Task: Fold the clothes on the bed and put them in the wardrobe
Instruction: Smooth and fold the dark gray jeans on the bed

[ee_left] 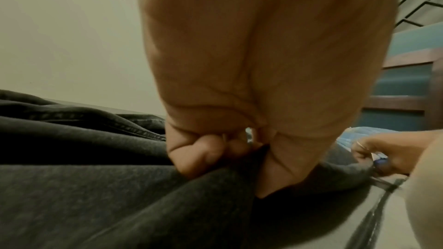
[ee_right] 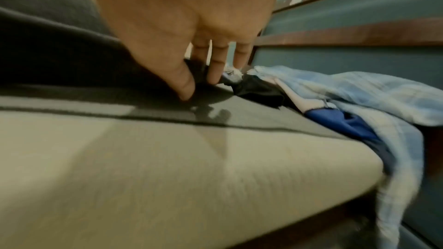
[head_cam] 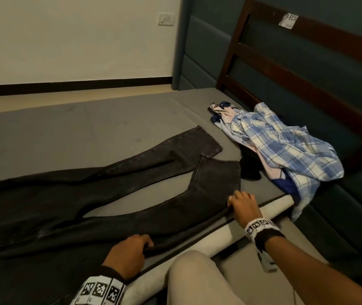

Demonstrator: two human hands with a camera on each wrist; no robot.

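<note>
The jeans lie flat on the bed, legs spread, long axis running from left to right. Both hands hold the near leg's edge: the left hand pinches it mid-leg, and the right hand pinches the hem corner. The far leg lies beyond them.

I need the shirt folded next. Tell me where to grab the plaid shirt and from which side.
Take the plaid shirt at its collar end, farthest from you, coming from the open mattress side on the left. It lies crumpled over other clothes against the headboard, its near end hanging off the bed's edge.
</note>
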